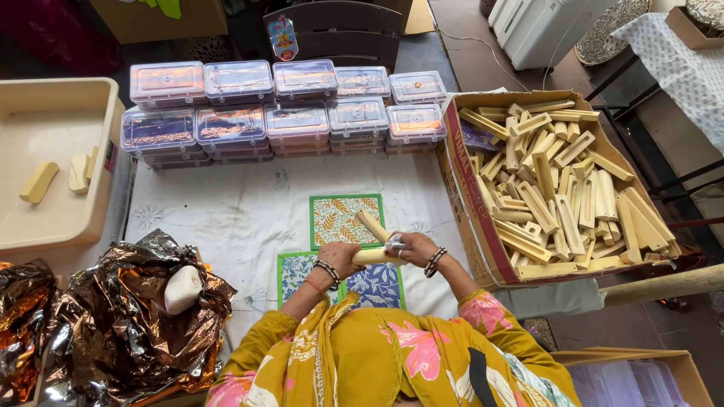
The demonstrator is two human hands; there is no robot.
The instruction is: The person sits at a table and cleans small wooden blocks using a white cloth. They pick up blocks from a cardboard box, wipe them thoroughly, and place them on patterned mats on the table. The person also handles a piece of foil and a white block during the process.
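Observation:
My left hand (341, 256) and my right hand (414, 247) both grip a pale yellow bar (372, 256) held level in front of me. A small crumpled piece of clear or silvery wrap (395, 243) sits under my right fingers on the bar. A second pale bar (371, 224) lies tilted just above, on a green-bordered patterned tile (338, 217). More patterned tiles (378, 285) lie under my hands. Both wrists wear beaded bracelets.
A cardboard box (460, 188) at the right holds several pale bars. Stacked clear plastic containers (286, 105) line the back. A beige tray (53, 218) at the left holds a few pale pieces. Crumpled metallic foil (121, 316) with a white block (182, 289) lies at the lower left.

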